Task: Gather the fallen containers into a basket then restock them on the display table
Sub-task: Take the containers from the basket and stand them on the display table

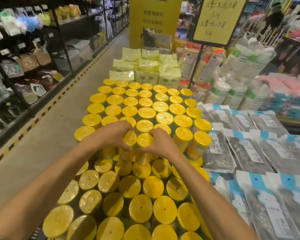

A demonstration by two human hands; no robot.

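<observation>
Containers (146,113) gripped at frame centre

Yellow-lidded, shrink-wrapped containers stand in tight rows down the frame's middle. The left hand (111,135) curls its grip round one container (130,138); the right hand (160,144) holds the neighbouring container (144,139), lids side by side. Fingers (124,125) hide both bodies, stock covers the desk, and the bottom edge cuts off the nearest lids.

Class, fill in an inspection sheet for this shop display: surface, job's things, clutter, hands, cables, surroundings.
Surface: hidden under stock; no bare top seen.
Job's things: containers with yellow lids, upright in close rows, a higher tier behind a lower one; no basket seen.
Clutter: grey packets to the right; pale packs and cup stacks behind.
Hands: left hand and right hand each grip one container.
Cables: nothing seen.
Surroundings: aisle floor and shelves to the left; yellow sign ahead.
</observation>
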